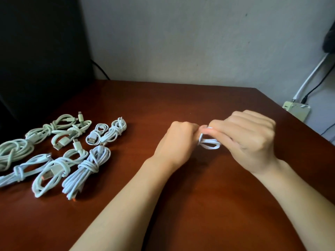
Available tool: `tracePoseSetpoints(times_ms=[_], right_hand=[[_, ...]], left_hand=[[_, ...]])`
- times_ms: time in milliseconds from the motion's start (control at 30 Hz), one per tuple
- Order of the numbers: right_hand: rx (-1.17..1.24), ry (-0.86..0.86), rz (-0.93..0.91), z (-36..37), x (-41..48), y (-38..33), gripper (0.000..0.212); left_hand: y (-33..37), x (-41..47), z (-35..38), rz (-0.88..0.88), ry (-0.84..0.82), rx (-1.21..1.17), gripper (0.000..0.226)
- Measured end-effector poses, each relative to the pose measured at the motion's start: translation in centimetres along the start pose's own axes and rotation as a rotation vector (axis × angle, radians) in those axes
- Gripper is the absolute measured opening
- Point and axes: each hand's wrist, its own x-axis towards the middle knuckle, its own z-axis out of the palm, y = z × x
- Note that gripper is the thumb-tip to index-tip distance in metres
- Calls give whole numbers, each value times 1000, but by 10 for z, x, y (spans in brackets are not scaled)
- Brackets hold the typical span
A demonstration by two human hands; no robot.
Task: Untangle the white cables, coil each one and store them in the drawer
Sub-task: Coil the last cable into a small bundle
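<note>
Left hand (178,140) and right hand (248,136) both have fingers curled, pinching 1 small looped white cable (208,144) between them over the brown table (208,200). Coiled bundles (72,153) sit well apart on the table's left side.

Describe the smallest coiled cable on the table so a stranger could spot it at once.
On the brown table, look to the cluster of coiled cables at its left. In the cluster's far row, the small coil lies just left of a knotted bundle. Unlike its neighbours, it is loose flat rings with no wrap round the middle.
</note>
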Motion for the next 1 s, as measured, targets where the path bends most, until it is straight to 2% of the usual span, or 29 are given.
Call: tracePoseSetpoints(times_ms=[67,167,333,467,567,667,767,867,933,1000], right_hand=[[10,86,102,1,4,2,21],[113,53,278,8,1,8,25],[305,-6,699,9,1,13,14],[512,-186,1016,19,-5,15,22],[604,-338,1160,23,-8,15,35],[612,-414,1129,23,-5,10,41],[612,-483,957,23,-2,-1,33],[467,-581,757,26,-4,-10,28],[405,-614,689,25,-1,-19,24],[259,-687,579,23,4,-27,27]], left_hand=[[0,1,-1,-11,-46,1,43],[-1,0,0,-18,-85,-74,50],[1,-2,-3,-90,-42,-282,53],[4,-1,-1,-139,-65,-401,55],[5,0,-2,-224,-20,-610,55],[3,2,-3,-347,72,-792,43],[-1,4,-5,-487,168,-935,29],[-4,5,-6,-602,240,-1068,26],[-6,7,-7,-648,279,-1142,27],[-6,7,-8,-680,315,-1171,30]])
